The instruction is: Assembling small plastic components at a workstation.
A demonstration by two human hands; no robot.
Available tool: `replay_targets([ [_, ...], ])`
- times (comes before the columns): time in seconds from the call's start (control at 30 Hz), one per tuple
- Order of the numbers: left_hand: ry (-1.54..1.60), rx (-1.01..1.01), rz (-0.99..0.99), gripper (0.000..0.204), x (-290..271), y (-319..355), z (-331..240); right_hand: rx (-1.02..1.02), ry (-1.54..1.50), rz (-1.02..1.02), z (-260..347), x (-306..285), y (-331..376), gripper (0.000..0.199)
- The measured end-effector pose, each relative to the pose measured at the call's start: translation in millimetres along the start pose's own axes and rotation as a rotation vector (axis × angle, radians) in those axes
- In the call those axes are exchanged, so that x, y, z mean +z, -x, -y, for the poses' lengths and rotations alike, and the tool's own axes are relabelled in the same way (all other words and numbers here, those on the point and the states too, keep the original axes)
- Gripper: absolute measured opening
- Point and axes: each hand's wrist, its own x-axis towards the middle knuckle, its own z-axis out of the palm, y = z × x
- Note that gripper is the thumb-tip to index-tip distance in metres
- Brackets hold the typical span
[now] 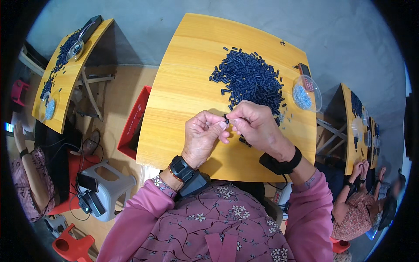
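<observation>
Between the fingertips of both hands, over the near middle of the table, is a small black cylindrical piece (226,118). My left hand (203,133) pinches it from the left, fingers curled. My right hand (257,126) closes on its other side with thumb and forefinger; the fingers hide most of the piece. Just beyond my hands a big pile of similar black pieces (251,78) spreads over the wooden table (174,96). A few loose ones lie under my right hand. To the right, a clear round bowl (302,97) holds many tiny pale bits, some of which are scattered beside the pile.
A dark and red device (304,72) lies behind the bowl. On the floor left of the table stands a red crate (134,122), with a grey stool (109,185) nearer me. Other people work at side tables (65,87) with similar black pieces, left and right.
</observation>
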Motion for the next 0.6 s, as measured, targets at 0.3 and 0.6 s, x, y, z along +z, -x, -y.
replay_targets([
  [0.3, -0.154, 0.073, 0.004, 0.005, 5, 2, -3, 0.137, -0.012, 0.101, 10, -3, -5, 0.007],
  [0.6, 0.053, 0.020, -0.013, 0.002, 7, -2, -4, 0.089, -0.151, -0.166, -8, 5, 16, 0.017],
])
